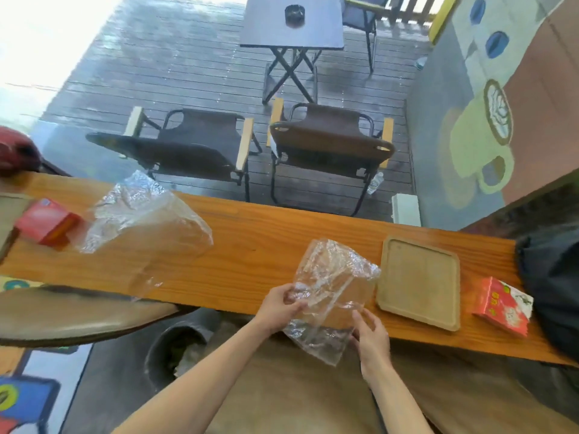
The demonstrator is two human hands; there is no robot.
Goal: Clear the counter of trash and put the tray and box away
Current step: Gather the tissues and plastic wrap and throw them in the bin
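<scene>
Counter of long orange-brown wood (250, 242) spans mid-frame, square tan tray (419, 281) waiting right of centre, while the crinkled clear plastic bag (332, 286) overhangs the near edge, left hand (282, 305) pinching its side, right hand (371, 336) loosely gripping below, seemingly gathering it as trash.
</scene>
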